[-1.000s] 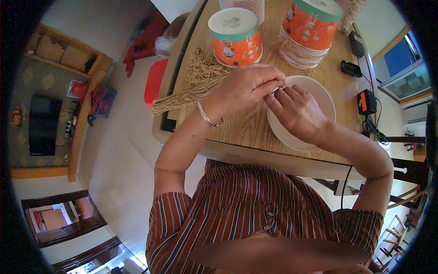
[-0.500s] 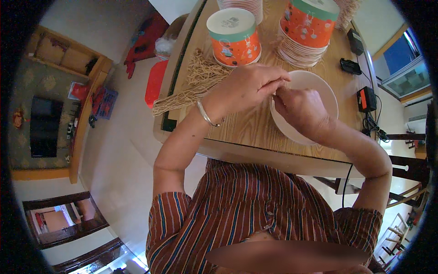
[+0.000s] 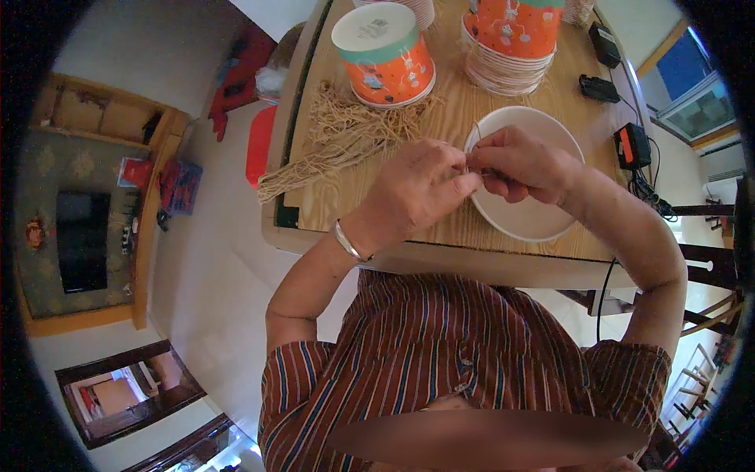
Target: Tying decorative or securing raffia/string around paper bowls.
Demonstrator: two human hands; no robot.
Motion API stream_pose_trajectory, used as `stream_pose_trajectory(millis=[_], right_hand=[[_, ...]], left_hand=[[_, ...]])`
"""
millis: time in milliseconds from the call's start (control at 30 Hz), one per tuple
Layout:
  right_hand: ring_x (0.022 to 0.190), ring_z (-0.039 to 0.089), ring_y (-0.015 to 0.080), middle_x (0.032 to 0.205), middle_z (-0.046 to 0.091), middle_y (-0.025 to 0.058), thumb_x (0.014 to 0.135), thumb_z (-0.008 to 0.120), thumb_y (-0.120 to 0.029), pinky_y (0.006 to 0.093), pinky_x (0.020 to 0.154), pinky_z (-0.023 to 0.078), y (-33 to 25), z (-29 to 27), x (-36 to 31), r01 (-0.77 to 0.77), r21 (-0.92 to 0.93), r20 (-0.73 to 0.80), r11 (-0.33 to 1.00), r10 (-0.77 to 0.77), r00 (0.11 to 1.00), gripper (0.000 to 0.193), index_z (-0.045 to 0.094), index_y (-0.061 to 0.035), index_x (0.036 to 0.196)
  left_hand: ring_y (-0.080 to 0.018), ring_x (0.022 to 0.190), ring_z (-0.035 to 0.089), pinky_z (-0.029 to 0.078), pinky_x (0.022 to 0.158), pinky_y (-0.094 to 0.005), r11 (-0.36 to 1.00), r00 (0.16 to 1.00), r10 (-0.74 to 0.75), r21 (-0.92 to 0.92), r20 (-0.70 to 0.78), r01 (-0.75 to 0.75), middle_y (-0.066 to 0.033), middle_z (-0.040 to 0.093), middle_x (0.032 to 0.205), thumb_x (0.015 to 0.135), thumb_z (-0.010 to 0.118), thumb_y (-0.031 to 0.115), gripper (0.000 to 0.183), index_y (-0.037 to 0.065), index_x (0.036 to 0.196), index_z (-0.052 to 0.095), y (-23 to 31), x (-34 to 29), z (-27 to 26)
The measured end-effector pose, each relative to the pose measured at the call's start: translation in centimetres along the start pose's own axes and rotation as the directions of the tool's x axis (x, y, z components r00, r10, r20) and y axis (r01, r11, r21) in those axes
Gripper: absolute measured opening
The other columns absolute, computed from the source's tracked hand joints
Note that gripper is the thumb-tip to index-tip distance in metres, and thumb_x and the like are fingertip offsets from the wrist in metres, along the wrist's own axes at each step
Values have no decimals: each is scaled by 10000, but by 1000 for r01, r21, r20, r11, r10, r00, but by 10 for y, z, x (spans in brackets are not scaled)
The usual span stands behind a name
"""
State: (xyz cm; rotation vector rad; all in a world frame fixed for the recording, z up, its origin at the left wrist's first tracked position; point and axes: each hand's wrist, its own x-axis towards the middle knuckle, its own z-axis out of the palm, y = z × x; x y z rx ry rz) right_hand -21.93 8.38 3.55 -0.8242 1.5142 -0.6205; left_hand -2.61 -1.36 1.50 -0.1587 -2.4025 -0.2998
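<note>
My left hand (image 3: 421,187), with a silver bangle at its wrist, meets my right hand (image 3: 528,167) over the left rim of a round white tub (image 3: 536,223). Both hands are closed, thumbs and fingers pinching a thin tan string (image 3: 476,127), whose end curves up above my right fingertips. The string's middle is mostly hidden by the fingers. Left of my hands lies a loose bundle of tan strings (image 3: 338,153). Behind the bundle, an orange and green paper tub (image 3: 389,76) stands upside down on the table.
A stack of orange paper tubs (image 3: 510,35) rises at the back, with more stacked tubs (image 3: 409,9) at the far edge. Black adapters (image 3: 629,157) and cables lie along the table's right side. A red stool (image 3: 261,145) is on the floor at the left.
My hands have turned, and the right has lifted off the tub's inside toward its upper left rim. A string end now shows above my fingers. The view has shifted slightly.
</note>
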Motion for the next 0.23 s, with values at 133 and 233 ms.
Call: stream_pose_trajectory(millis=[133,233], right_hand=[[417,449,77,558,529,13,925,530,-208,212,359,325,-7,2,-7,-10,90,53,996,5,999,229,595,-61,761],[420,476,84,567,552,27,923,539,-217,214,363,350,-1,-1,-6,23,95,122,995,-34,992,226,605,-57,778]], left_hand=[[-263,935,585,516,804,-386,994,995,79,73,60,-83,-62,561,957,713,676,126,250,138,961,655,4,3,-6],[-269,936,581,515,824,-396,982,986,135,119,100,-146,-61,556,978,726,669,138,234,132,959,656,8,8,-10]])
